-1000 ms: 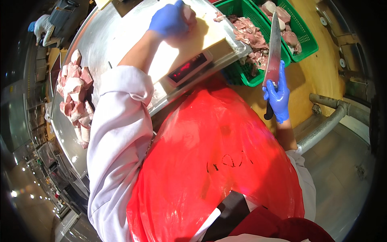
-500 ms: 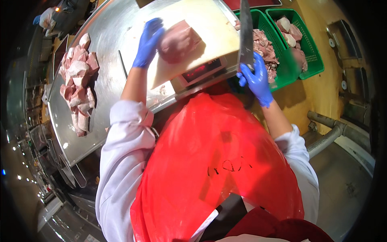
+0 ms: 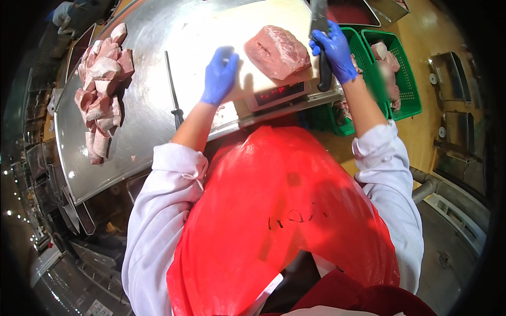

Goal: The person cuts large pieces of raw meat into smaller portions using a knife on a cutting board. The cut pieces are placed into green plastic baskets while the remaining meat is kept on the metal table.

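Note:
A large piece of raw pink meat (image 3: 276, 52) lies on the white cutting board (image 3: 224, 26). My left hand (image 3: 220, 75), in a blue glove, is just left of the meat and apart from it. It holds nothing, and its fingers and thumb are spread. To the right of the meat, my blue-gloved right hand (image 3: 337, 51) grips a knife (image 3: 319, 20) by its black handle. The wide blade points away from me, towards the top of the picture. A digital scale (image 3: 282, 96) with red lit digits sits at the board's near edge.
A sharpening steel (image 3: 172, 84) lies on the metal table (image 3: 142, 63), left of the board. Farther left is a pile of meat pieces (image 3: 103, 89). Two green crates (image 3: 406, 71) with meat stand on the right. A red-lined tray (image 3: 358, 13) is beyond them.
My left hand has come away from the meat's left side, towards me. The meat now shows another face and sits farther right in view. My right hand and the knife have moved away from me.

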A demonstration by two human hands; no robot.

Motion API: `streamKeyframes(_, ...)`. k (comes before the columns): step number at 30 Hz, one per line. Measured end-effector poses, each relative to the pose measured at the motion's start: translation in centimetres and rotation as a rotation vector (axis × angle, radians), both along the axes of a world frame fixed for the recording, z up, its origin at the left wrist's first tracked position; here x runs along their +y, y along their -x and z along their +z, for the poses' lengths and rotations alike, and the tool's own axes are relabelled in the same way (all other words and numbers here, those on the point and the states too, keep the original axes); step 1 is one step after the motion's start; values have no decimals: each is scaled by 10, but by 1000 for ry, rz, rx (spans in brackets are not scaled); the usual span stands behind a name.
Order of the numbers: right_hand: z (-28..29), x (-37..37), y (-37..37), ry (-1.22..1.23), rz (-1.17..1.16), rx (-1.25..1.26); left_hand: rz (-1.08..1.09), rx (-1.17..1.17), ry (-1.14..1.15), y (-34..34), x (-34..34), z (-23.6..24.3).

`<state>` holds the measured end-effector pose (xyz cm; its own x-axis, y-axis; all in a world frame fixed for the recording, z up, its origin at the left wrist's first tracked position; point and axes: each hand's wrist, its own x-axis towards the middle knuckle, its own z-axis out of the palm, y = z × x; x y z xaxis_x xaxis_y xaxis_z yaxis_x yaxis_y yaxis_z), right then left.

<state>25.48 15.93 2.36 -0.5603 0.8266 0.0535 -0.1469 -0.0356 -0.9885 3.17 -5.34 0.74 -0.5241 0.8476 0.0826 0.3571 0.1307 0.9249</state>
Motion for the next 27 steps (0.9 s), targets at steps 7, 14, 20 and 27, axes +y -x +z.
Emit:
streamKeyframes(7,11,-135,5,132,-143,148,-225,65,-120,38,73,-4)
streamKeyframes(14,-6,-39,5,-7,-23,6,-241,-217,316,8,68,15)
streamKeyframes(20,-11,8,8,-109,-62,-174,-138,42,-104,29,68,-12)
streamKeyframes(27,2,-62,7,-178,-152,-89,-492,949,-439,19,41,7)
